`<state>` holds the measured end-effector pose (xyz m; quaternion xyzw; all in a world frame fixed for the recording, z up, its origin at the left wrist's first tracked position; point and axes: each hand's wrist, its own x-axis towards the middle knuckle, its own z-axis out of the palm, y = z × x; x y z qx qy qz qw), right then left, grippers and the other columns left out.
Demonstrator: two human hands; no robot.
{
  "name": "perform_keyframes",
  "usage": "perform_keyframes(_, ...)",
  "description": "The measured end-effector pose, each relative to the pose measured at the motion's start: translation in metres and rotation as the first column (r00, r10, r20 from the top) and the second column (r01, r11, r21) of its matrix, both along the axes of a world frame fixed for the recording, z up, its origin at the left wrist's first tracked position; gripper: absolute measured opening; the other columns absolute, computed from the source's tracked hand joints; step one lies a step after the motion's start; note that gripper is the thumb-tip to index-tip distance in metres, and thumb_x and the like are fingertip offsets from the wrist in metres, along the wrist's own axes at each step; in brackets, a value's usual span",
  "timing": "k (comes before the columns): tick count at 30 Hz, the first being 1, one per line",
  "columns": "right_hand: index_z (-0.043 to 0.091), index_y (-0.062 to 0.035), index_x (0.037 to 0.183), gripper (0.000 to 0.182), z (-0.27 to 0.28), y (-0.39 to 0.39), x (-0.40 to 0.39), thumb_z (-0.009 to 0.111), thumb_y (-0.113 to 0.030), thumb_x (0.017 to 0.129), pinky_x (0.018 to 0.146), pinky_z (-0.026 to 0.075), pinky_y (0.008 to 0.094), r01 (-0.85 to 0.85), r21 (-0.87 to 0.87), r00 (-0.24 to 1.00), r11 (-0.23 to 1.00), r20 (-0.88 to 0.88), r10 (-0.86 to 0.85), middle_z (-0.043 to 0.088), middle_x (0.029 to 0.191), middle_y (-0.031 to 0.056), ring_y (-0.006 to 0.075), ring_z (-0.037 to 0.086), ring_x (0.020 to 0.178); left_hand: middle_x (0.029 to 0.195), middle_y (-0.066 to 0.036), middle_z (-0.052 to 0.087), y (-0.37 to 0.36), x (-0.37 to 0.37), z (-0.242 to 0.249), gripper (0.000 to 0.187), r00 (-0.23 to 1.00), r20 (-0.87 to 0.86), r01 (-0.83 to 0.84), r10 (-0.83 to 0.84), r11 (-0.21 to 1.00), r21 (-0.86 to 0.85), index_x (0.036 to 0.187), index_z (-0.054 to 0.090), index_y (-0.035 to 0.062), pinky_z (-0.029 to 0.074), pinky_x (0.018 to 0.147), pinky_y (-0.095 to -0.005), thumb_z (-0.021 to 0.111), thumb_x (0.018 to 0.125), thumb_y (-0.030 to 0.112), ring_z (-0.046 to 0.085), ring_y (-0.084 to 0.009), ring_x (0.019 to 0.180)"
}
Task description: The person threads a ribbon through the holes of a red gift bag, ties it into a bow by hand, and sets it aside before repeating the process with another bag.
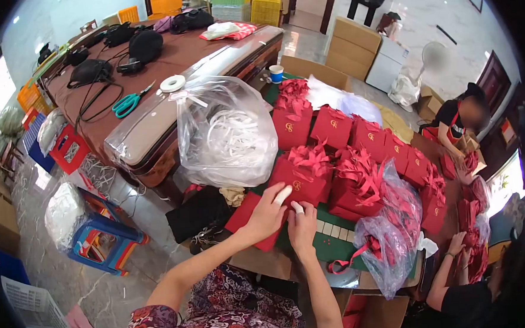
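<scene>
My left hand point(266, 214) rests on a flat red paper bag point(247, 215) lying on the green table point(332, 246), fingers pinching its edge. My right hand point(302, 222) meets it from the right, with a white tape on one fingertip, gripping the same bag. Just beyond stands a finished red gift bag point(302, 177) with a gold logo and red ribbon handles. Several more red bags point(362, 138) stand in rows behind it.
A clear plastic sack of white cord point(225, 136) stands left of the bags. A second clear sack of red ribbons point(390, 228) lies at right. Teal scissors point(130, 101) and a tape roll point(173, 83) sit on the brown table. Two other people work at right.
</scene>
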<state>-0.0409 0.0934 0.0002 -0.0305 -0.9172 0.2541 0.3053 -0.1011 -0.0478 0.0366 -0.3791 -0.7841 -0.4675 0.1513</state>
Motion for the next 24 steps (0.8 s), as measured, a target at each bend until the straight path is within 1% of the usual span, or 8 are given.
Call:
perform_keyframes(5, 0.069, -0.0078, 0.107, 0.021, 0.032, -0.034, -0.012, 0.067, -0.007, 0.086, 0.075, 0.051, 0.0424, -0.155, -0.092, 0.987, 0.984, -0.044, 0.152, 0.064, 0.095, 0.0125, 0.0333, 0.062, 0.086, 0.114, -0.016, 0.061, -0.087, 0.037, -0.005, 0.030, 0.982, 0.089, -0.168, 0.166, 0.986, 0.008, 0.113, 0.064, 0.0045, 0.050, 0.091, -0.0403, 0.065, 0.084, 0.000, 0.060, -0.0352, 0.105)
perform_keyframes(10, 0.069, -0.0109, 0.110, 0.032, 0.013, -0.084, -0.060, 0.074, -0.018, 0.079, 0.079, 0.049, 0.0435, -0.331, 0.168, 0.943, 0.928, 0.070, 0.324, 0.062, 0.106, 0.0091, 0.0307, 0.059, 0.097, 0.107, -0.015, 0.063, -0.139, 0.050, -0.028, 0.028, 0.949, 0.132, -0.284, 0.285, 0.959, -0.029, 0.108, 0.066, 0.0043, 0.051, 0.086, -0.0410, 0.069, 0.081, 0.001, 0.062, -0.0348, 0.100)
perform_keyframes(12, 0.066, -0.0092, 0.095, 0.026, -0.016, -0.089, -0.080, 0.076, -0.017, 0.073, 0.075, 0.048, 0.0444, -0.337, 0.273, 0.941, 0.901, 0.065, 0.332, 0.060, 0.100, 0.0095, 0.0313, 0.057, 0.093, 0.106, -0.015, 0.063, -0.143, 0.054, -0.028, 0.026, 0.940, 0.116, -0.321, 0.320, 0.947, -0.010, 0.107, 0.067, 0.0040, 0.051, 0.085, -0.0408, 0.068, 0.081, -0.001, 0.063, -0.0337, 0.098)
perform_keyframes(16, 0.063, -0.0076, 0.090, 0.020, 0.012, -0.087, -0.070, 0.074, -0.010, 0.074, 0.073, 0.050, 0.0415, -0.313, 0.107, 0.949, 0.944, 0.001, 0.315, 0.060, 0.096, 0.0112, 0.0315, 0.059, 0.091, 0.105, -0.014, 0.063, -0.147, 0.065, -0.031, 0.028, 0.943, 0.203, -0.277, 0.263, 0.960, 0.047, 0.109, 0.065, 0.0054, 0.051, 0.084, -0.0382, 0.067, 0.082, -0.002, 0.062, -0.0323, 0.097)
perform_keyframes(18, 0.061, -0.0053, 0.090, 0.016, 0.036, -0.085, -0.051, 0.069, -0.003, 0.077, 0.077, 0.052, 0.0380, -0.347, -0.243, 0.938, 0.906, -0.086, 0.336, 0.063, 0.096, 0.0130, 0.0340, 0.062, 0.090, 0.104, -0.013, 0.064, -0.147, 0.066, -0.023, 0.028, 0.906, 0.333, -0.300, 0.261, 0.952, 0.068, 0.111, 0.065, 0.0046, 0.052, 0.081, -0.0339, 0.065, 0.084, -0.002, 0.064, -0.0276, 0.094)
perform_keyframes(20, 0.059, -0.0029, 0.091, 0.009, 0.059, -0.082, -0.029, 0.064, 0.001, 0.083, 0.079, 0.053, 0.0340, -0.329, -0.326, 0.944, 0.887, -0.105, 0.312, 0.066, 0.096, 0.0110, 0.0278, 0.067, 0.088, 0.110, -0.010, 0.063, -0.144, 0.056, -0.032, 0.029, 0.886, 0.421, -0.286, 0.195, 0.944, 0.165, 0.115, 0.063, 0.0027, 0.050, 0.087, -0.0298, 0.063, 0.087, -0.005, 0.063, -0.0189, 0.099)
perform_keyframes(22, 0.059, -0.0019, 0.092, 0.005, 0.083, -0.083, -0.003, 0.062, 0.000, 0.088, 0.079, 0.052, 0.0314, -0.284, -0.687, 0.940, 0.669, -0.063, 0.334, 0.068, 0.097, 0.0079, 0.0186, 0.067, 0.090, 0.120, -0.007, 0.060, -0.130, 0.045, -0.041, 0.042, 0.804, 0.592, -0.246, -0.056, 0.875, 0.417, 0.134, 0.052, 0.0039, 0.048, 0.093, -0.0295, 0.061, 0.093, 0.002, 0.059, -0.0167, 0.107)
perform_keyframes(24, 0.059, -0.0015, 0.096, 0.005, 0.094, -0.077, 0.024, 0.061, -0.001, 0.092, 0.081, 0.051, 0.0277, -0.265, -0.704, 0.948, 0.659, -0.065, 0.311, 0.067, 0.096, 0.0036, 0.0110, 0.064, 0.091, 0.131, -0.007, 0.054, -0.115, 0.048, -0.001, 0.056, 0.658, 0.610, -0.155, -0.442, 0.712, 0.684, 0.148, 0.035, 0.0047, 0.047, 0.097, -0.0303, 0.059, 0.097, 0.013, 0.056, -0.0165, 0.114)
